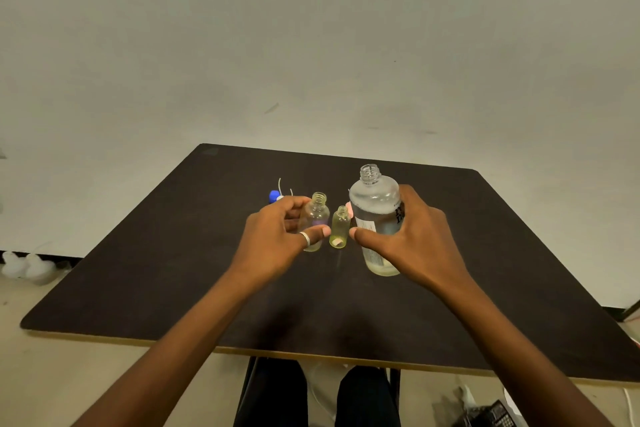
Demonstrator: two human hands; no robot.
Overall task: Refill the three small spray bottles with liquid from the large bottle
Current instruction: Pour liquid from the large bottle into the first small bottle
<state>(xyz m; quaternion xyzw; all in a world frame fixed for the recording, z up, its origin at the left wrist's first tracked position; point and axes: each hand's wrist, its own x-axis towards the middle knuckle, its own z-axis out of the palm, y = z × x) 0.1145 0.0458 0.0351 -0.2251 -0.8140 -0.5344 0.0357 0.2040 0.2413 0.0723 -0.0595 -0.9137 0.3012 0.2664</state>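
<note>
Dark table seen from above. At one o'clock from its centre, the uncapped large bottle is upright, with the right hand wrapped round it. At twelve o'clock, the left hand curls round an open small clear bottle. A smaller yellowish bottle stands between. A blue spray cap lies at eleven o'clock.

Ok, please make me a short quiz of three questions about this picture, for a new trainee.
1. True or false: the large bottle has its cap on.
2. Which hand grips the large bottle? A) left B) right
3. Fill in: the cap lying behind the left hand, which holds a small bottle, is ____ in colour.
Key: 1 false, its neck is open; 2 B, the right hand; 3 blue.
</note>
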